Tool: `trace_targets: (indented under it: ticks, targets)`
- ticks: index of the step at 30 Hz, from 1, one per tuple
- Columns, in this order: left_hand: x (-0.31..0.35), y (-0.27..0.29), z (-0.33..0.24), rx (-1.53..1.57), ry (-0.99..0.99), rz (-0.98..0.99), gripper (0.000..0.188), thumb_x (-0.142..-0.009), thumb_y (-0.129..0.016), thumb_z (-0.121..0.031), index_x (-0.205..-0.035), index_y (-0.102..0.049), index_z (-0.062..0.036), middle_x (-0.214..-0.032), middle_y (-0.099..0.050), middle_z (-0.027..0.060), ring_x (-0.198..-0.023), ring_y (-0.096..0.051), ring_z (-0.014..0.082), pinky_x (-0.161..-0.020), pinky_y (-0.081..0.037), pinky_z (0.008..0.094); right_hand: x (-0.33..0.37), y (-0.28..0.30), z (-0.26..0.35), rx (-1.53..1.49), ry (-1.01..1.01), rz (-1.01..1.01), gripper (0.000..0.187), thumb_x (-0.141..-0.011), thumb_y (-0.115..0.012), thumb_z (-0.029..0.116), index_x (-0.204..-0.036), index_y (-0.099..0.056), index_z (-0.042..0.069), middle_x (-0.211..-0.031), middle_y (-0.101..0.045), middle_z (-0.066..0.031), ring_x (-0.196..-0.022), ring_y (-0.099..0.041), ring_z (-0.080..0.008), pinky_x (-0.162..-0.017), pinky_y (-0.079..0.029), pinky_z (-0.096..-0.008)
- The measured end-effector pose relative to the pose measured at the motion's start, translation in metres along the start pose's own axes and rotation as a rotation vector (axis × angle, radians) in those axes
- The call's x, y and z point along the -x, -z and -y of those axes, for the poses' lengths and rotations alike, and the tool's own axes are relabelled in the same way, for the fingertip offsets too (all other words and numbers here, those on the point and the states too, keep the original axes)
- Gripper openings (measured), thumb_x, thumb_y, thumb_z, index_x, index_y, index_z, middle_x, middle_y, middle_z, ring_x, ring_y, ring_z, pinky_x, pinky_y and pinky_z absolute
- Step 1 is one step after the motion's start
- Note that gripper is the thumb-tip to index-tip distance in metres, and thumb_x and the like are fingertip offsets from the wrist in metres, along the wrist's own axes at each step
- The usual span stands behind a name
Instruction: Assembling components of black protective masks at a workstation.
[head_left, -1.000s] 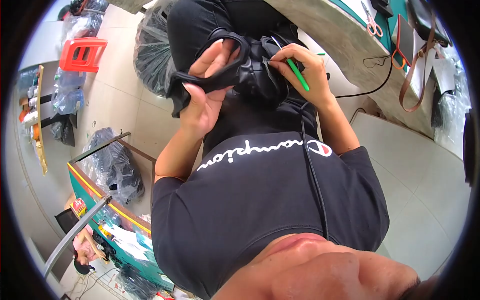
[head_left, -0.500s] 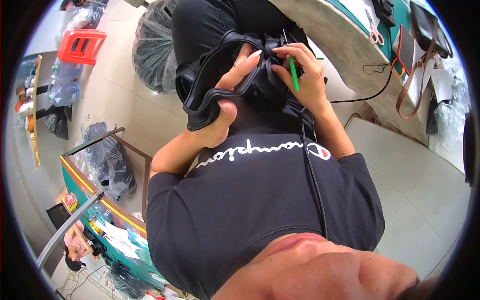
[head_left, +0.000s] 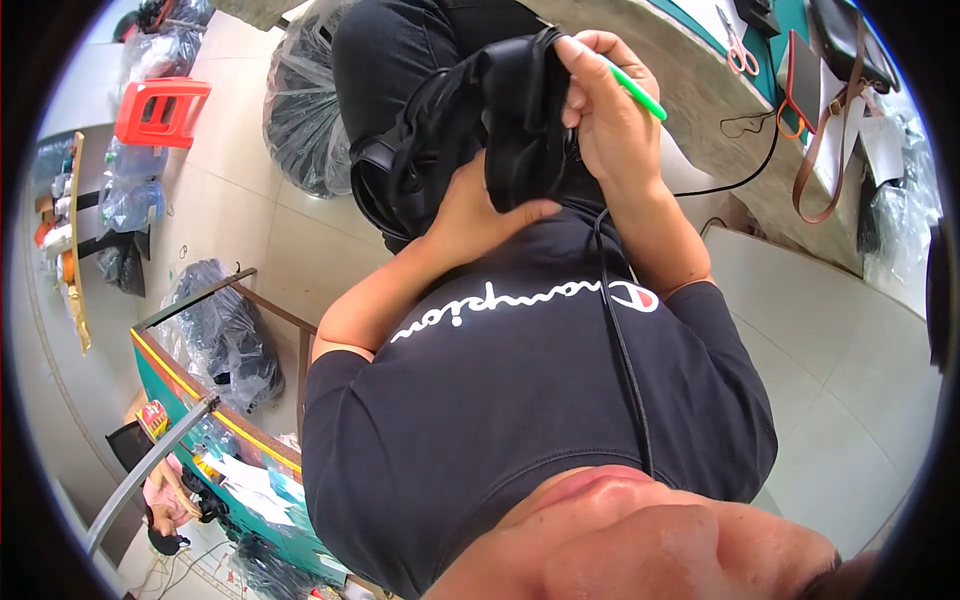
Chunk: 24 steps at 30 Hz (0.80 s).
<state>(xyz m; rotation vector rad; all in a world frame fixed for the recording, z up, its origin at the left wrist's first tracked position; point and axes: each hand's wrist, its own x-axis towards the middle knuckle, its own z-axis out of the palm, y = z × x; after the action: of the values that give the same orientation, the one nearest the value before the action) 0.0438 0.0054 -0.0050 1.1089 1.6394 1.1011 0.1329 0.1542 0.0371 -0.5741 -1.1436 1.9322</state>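
A soft black bag with a folded panel lies over my lap, its piped edges showing at the lower left side. My left hand grips it from below, thumb stretched along the near edge and the other fingers partly hidden behind the material. My right hand pinches the bag's upper right edge. A slim tool with a bright green handle is also held in that hand, sticking out past the fingers; its tip is hidden.
To the right, a worktop bears pink-handled scissors and a dark bag with a brown strap. Left are a plastic-wrapped bundle and a red stool. Another person sits beyond the green table.
The bag has been turned and folded over, so its open curved rim no longer faces up. My right hand has risen and now pinches its edge; my left hand has shifted to its near side.
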Motion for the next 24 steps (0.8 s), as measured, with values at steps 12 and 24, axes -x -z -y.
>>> trace_targets:
  ticks: [12, 24]
  targets:
    - [-0.042, 0.037, -0.089, 0.573, -0.825, 0.248, 0.044, -0.078, -0.069, -0.006, -0.116, -0.054, 0.0103, -0.132, -0.049, 0.0274, -0.121, -0.052, 0.0290, -0.098, -0.041, 0.0355, 0.016, -0.016, 0.091, -0.193, 0.312, -0.084, 0.024, -0.096, -0.048, 0.021, -0.104, -0.059, 0.001, -0.076, -0.059, -0.0011, -0.057, -0.053, -0.0055, -0.053, -0.046, -0.0184]
    - [-0.019, 0.061, 0.009, 1.692, -0.256, 0.404, 0.056, -0.095, -0.050, -0.020, -0.141, -0.030, 0.0051, -0.146, -0.037, 0.0156, -0.137, -0.033, 0.0247, -0.115, -0.024, 0.0387, -0.004, 0.009, 0.004, 0.345, 0.435, 0.333, 0.032, -0.100, -0.044, 0.019, -0.115, -0.060, -0.005, -0.089, -0.062, -0.0080, -0.077, -0.057, -0.0139, -0.074, -0.046, -0.0260]
